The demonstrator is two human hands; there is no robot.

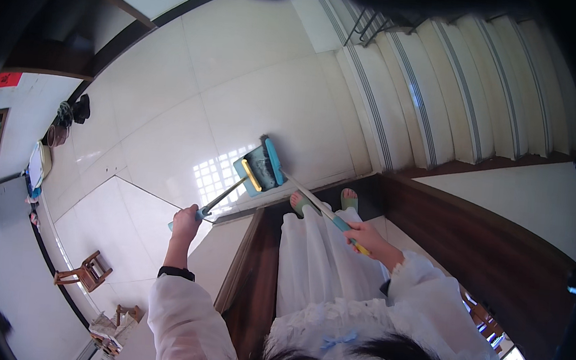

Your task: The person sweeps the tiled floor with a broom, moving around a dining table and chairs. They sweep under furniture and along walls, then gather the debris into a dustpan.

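Observation:
My left hand [185, 222] grips the blue handle end of a long-handled dustpan [267, 167], which rests on the tiled floor ahead of my feet. A yellow toothed comb strip [252, 175] shows at the dustpan's back edge, by its pole. Grey dust or fluff lies inside the pan. With my right hand [367, 238] I hold the blue and yellow grip of a broom. The broom's blue head [274, 161] stands along the dustpan's open edge, and its dark bristles are mostly hidden, with a bit of dark fluff near its far end.
Stone stairs [416, 93] with grooved treads rise at the upper right. Dark wooden door panels [256, 264] stand on both sides of me. A small wooden chair [90, 271] is at the lower left. Dark shoes [82, 108] and a brownish bin [57, 136] sit along the left wall.

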